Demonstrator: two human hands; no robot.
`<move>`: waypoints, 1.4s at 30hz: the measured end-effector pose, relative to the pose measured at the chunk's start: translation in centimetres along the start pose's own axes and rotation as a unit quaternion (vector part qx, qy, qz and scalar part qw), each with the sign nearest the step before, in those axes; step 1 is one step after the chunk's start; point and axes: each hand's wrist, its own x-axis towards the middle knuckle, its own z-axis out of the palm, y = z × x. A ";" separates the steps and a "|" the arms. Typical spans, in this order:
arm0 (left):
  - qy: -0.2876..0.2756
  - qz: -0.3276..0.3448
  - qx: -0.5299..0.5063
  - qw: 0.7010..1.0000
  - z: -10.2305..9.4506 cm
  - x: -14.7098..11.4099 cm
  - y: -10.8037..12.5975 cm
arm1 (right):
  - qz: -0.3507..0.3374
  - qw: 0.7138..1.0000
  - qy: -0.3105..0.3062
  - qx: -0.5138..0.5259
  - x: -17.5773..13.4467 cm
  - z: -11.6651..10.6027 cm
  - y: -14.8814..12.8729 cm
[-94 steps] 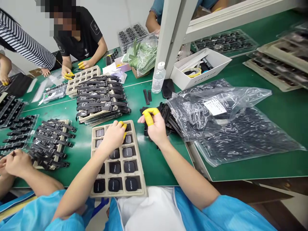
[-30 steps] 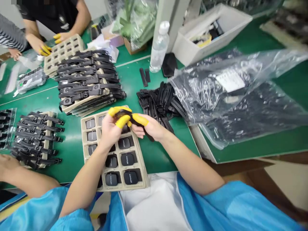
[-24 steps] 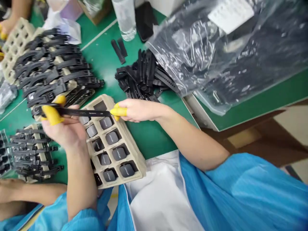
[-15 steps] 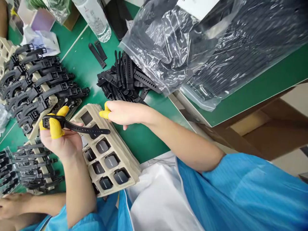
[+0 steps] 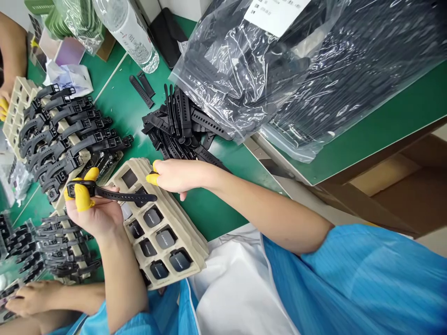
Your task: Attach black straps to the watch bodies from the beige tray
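My left hand point(image 5: 96, 216), with yellow finger cots on its fingertips, is closed round a black watch point(image 5: 81, 189). From the watch one punched strap point(image 5: 127, 195) sticks out to the right, above the tray. Beside the tray's upper right edge is my right hand point(image 5: 174, 176), its thumb and forefinger pinched together in yellow cots. What lies between them is too small to make out. Under and between my hands, the beige moulded tray point(image 5: 174, 214) rests on a stack of similar trays. Square dark watch bodies point(image 5: 165, 238) fill several of its pockets.
A pile of loose black straps point(image 5: 181, 123) lies beyond my right hand, near a clear bag of straps point(image 5: 314, 93). Watches with straps crowd trays point(image 5: 63, 125) at left. A water bottle point(image 5: 134, 39) stands behind. Another person's hand point(image 5: 33, 298) shows lower left.
The camera view has shifted, so the table and tray sit slightly lower and farther right. Both hands keep nearly the same grip and place relative to the tray.
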 end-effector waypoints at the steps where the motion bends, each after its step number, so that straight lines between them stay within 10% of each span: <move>1: -0.002 -0.001 -0.006 1.000 -0.1 0.1 0.0 | -0.006 1.000 0.001 0.006 0.1 0.0 0.1; 8: 0.015 -0.011 -0.014 1.000 -0.4 0.0 -0.2 | 0.007 1.000 -0.004 -0.003 0.0 0.2 0.2; 18: -0.105 -0.054 -0.033 0.992 -0.6 -1.4 -0.8 | -0.151 0.963 0.219 0.046 -0.3 1.7 0.1; 28: -0.310 0.270 0.189 0.892 -1.6 -3.0 -2.6 | -0.149 0.952 0.027 0.265 0.0 6.2 0.2; 42: -0.349 0.263 0.208 0.875 -1.7 -3.2 -2.4 | -0.127 0.908 0.098 0.386 0.8 7.2 0.9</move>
